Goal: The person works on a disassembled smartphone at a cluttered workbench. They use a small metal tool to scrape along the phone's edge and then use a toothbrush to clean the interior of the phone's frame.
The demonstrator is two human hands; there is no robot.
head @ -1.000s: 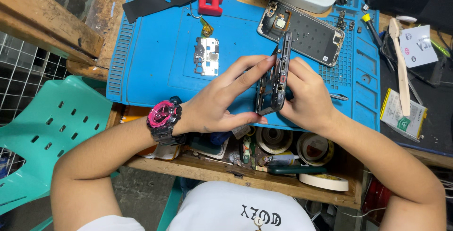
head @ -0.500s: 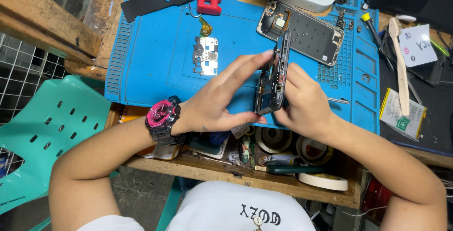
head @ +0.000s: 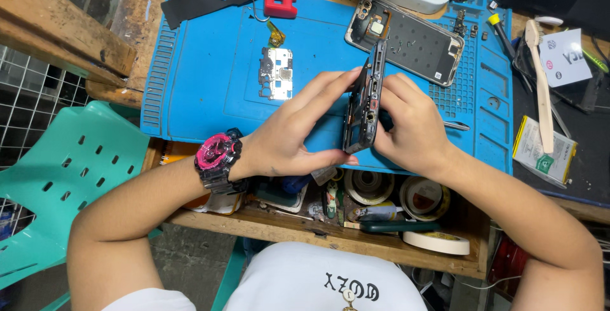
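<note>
Mat, blue silicone (head: 203,95), fills the upper centre of the frame over a wooden bench. Chair, teal plastic (head: 70,165), lower left. Phone back housing (head: 406,41), open-faced, upper centre-right on the mat. Phone frame (head: 363,104), dark, stood on edge at frame centre, now tilted slightly more upright than half a second ago, which suggests the grip is being adjusted rather than the part set down. Left hand (head: 286,136), fingers curled, thumb and fingertips closed on the frame's left face. Right hand (head: 410,123), closed on the frame's right edge. Circuit board (head: 276,73), left of the hands. Brush, wooden handle (head: 540,82), right edge. Watch, pink and black (head: 217,162), on the left wrist.
</note>
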